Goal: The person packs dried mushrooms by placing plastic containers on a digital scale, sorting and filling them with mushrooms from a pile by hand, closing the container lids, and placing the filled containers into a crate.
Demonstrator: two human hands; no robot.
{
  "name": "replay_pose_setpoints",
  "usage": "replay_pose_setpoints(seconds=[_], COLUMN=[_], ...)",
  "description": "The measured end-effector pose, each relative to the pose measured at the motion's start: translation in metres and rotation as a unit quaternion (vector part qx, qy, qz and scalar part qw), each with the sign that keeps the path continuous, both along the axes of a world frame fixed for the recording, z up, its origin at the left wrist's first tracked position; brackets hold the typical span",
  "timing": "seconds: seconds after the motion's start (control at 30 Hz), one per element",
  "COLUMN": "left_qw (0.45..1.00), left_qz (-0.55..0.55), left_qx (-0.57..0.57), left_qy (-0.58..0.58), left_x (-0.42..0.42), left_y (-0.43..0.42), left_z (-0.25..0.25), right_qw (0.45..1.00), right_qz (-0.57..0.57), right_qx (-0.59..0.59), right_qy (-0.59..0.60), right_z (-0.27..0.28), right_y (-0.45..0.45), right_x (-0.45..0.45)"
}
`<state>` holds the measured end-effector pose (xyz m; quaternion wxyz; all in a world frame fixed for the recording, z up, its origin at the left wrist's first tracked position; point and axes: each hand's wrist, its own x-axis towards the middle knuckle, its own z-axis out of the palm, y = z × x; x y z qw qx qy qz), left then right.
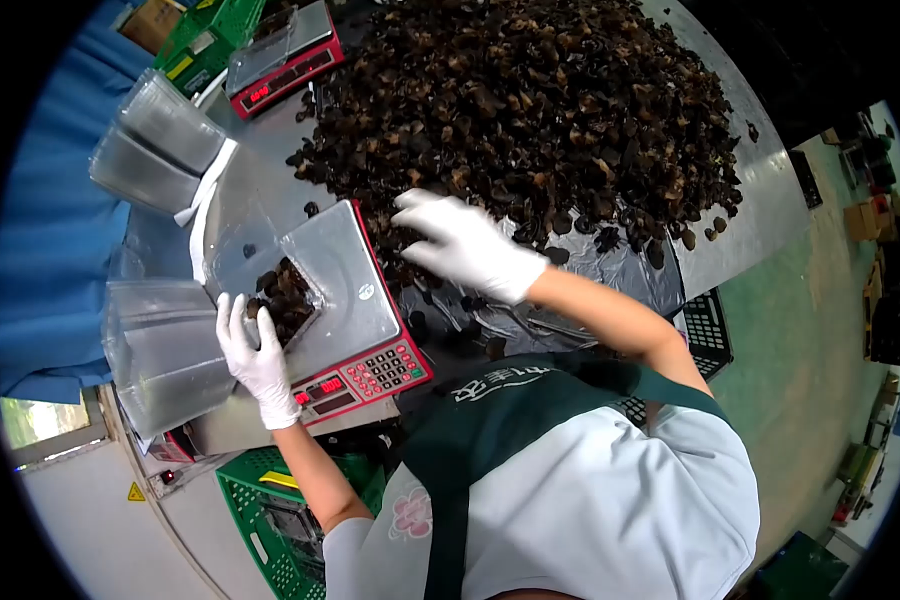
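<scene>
My left hand [257,355], in a white glove, grips the near edge of a clear plastic box [315,296] with dark, wrinkled pieces inside that look like wood ear mushrooms [287,303]. The box is over the left part of a red-edged digital scale [345,290]; whether it rests on the plate I cannot tell. Also gloved in white, my right hand [470,245] is blurred over the near left side of a large heap of the same mushrooms [530,110]. Its fingers are spread, and nothing shows in them.
Stacks of clear plastic boxes [170,345] stand left of the scale, with more boxes [160,140] farther back. A second red scale [285,55] and a green crate [205,45] are at the far left. Another green crate [255,530] sits below the metal table [760,215].
</scene>
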<state>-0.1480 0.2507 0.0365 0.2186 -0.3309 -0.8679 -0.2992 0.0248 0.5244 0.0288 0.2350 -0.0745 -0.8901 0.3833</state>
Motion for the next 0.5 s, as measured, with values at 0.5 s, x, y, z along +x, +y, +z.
replay_pose_setpoints(seconds=[0.5], left_qw=[0.861], left_qz=[-0.407], left_qx=[-0.249], left_qy=[-0.175], left_x=[0.169], left_y=[0.173], left_z=[-0.125], right_qw=[0.956], right_qz=[-0.114], right_qx=[0.008], right_qy=[-0.27], right_z=[-0.121], right_y=[0.001], right_x=[0.151])
